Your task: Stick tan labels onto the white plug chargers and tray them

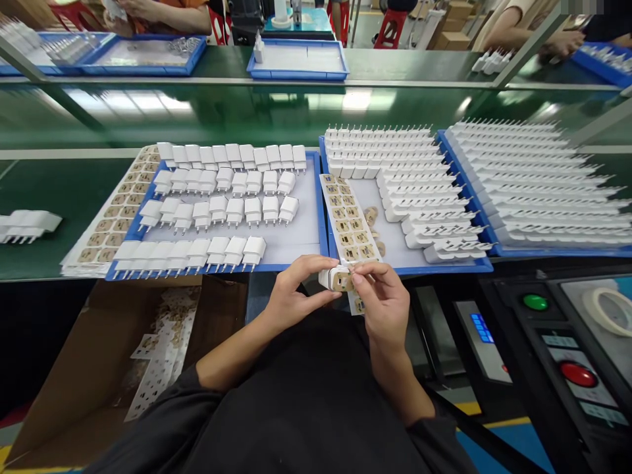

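Observation:
Between thumb and fingers, my left hand [296,293] grips a white charger plug [326,279] at the front edge of the trays. A tan sticker [342,280] covers the end face of that charger. My right hand [382,296] pinches at the sticker's right edge, thumb and forefinger together. Under and behind the hands runs a sheet of tan stickers [348,224], lying over the right tray's left side. A few loose tan pieces [371,216] lie beside the sheet. What sits between the right fingertips is partly hidden.
Rows of white chargers [217,210] stand in the left blue tray [296,247]. More fill the middle tray [409,268] and far right tray [557,251]. A sticker stack [108,224] lies left. Below are a cardboard box [69,368] and a machine with a red button [577,373].

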